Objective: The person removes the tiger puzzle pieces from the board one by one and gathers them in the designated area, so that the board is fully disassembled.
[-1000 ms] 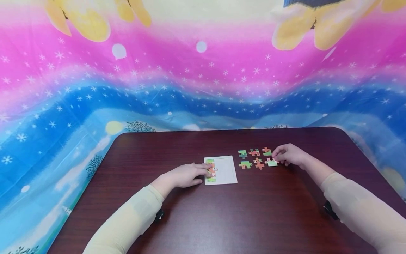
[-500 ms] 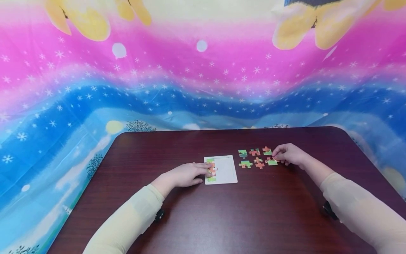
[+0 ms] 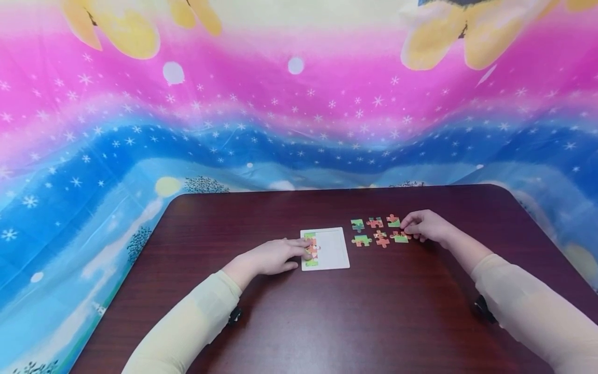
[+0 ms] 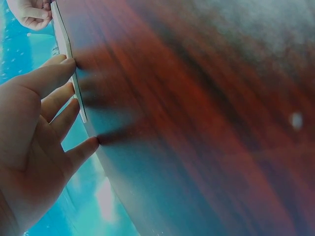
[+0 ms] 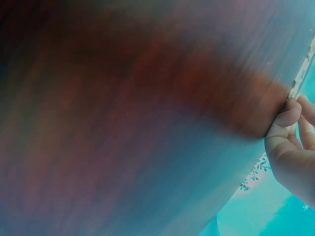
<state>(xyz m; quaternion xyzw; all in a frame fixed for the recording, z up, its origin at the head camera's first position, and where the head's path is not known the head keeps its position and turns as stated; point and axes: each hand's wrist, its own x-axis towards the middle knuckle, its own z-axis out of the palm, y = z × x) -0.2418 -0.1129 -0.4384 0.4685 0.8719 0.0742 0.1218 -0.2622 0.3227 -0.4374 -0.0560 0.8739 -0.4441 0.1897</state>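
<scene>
Here on the dark table (image 3: 355, 322), the left hand (image 3: 271, 258) is resting with fingers stretched over the white tray (image 3: 335, 250), its fingertips covering part of the puzzle strip (image 3: 310, 263) filling one side. Across from it, the right hand (image 3: 429, 227) is curling thumb and fingertips together, pinching the end piece (image 3: 399, 239) by its far right corner. That piece is lying at the right of the near row, with five loose pieces (image 3: 362, 241) sitting between it and the tray and behind it. It's looking thin and feather-light, stiff like card or thin wood, so I'm judging the edges the best grip; the smooth printed face is probably sliding easily under a fingertip, and the knobs are seeming the bits likeliest to bend. The tray is looking light too, its rim being the place for holding.
</scene>
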